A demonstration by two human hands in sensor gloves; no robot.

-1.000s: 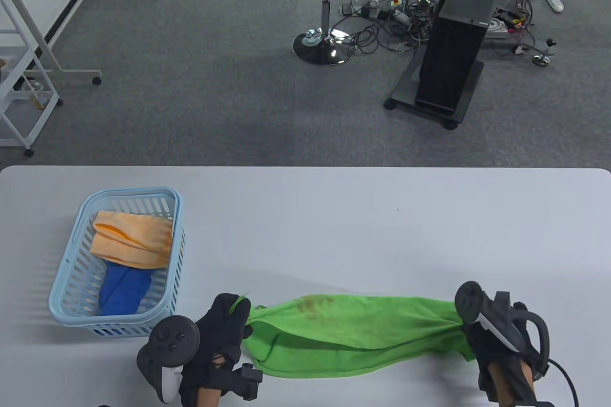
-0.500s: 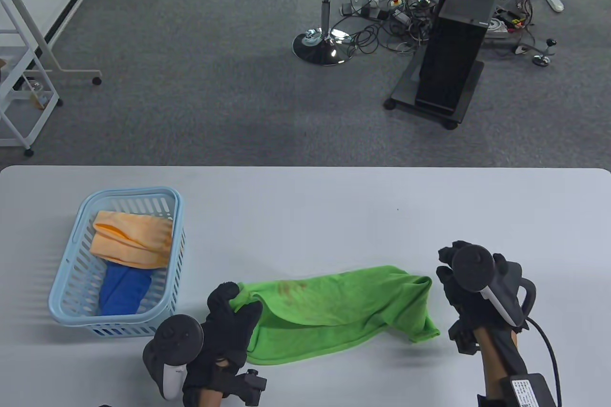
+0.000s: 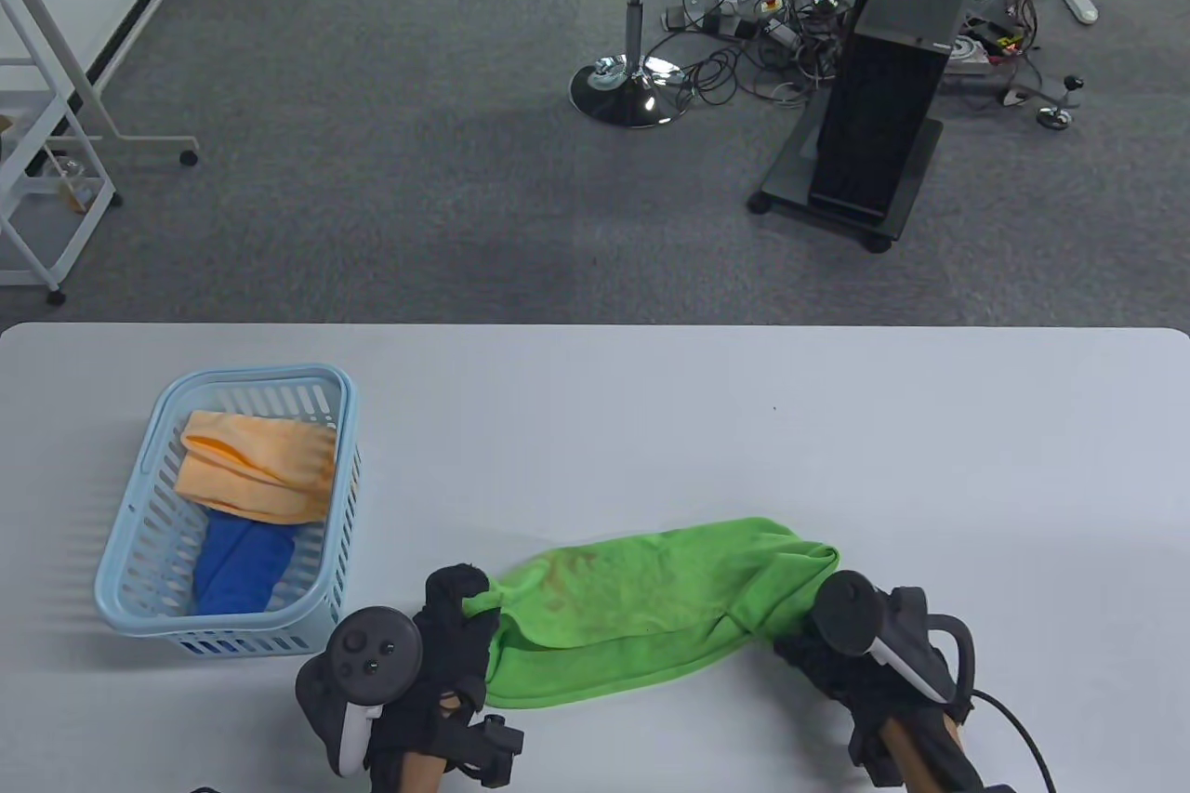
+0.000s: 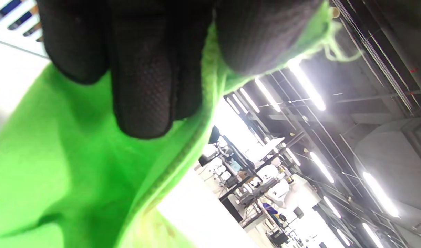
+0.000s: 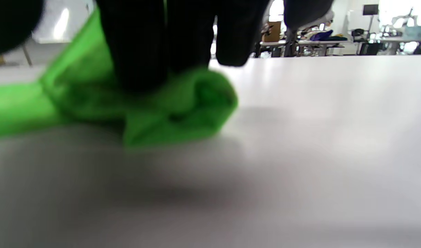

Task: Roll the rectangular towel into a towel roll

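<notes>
A green towel [image 3: 641, 607] with brown stains lies bunched and folded over near the table's front edge. My left hand [image 3: 465, 593] pinches its left corner between thumb and fingers; the left wrist view shows this pinch [image 4: 203, 51] on the towel's edge [image 4: 59, 172]. My right hand [image 3: 809, 635] is at the towel's right end, its fingers hidden under the tracker in the table view. In the right wrist view my fingers [image 5: 145, 51] grip the bunched end of the towel [image 5: 183, 110] on the table.
A light blue plastic basket [image 3: 256, 375] stands at the left, holding a folded orange towel [image 3: 256, 468] and a blue towel [image 3: 237, 565]. The grey table [image 3: 744, 421] stretches far behind the towel. An office chair and cabling stand on the floor beyond.
The towel was stretched between both hands, then my right hand let go and lifted away. Now the right hand is back down on the towel's right end. The left hand has shifted slightly right.
</notes>
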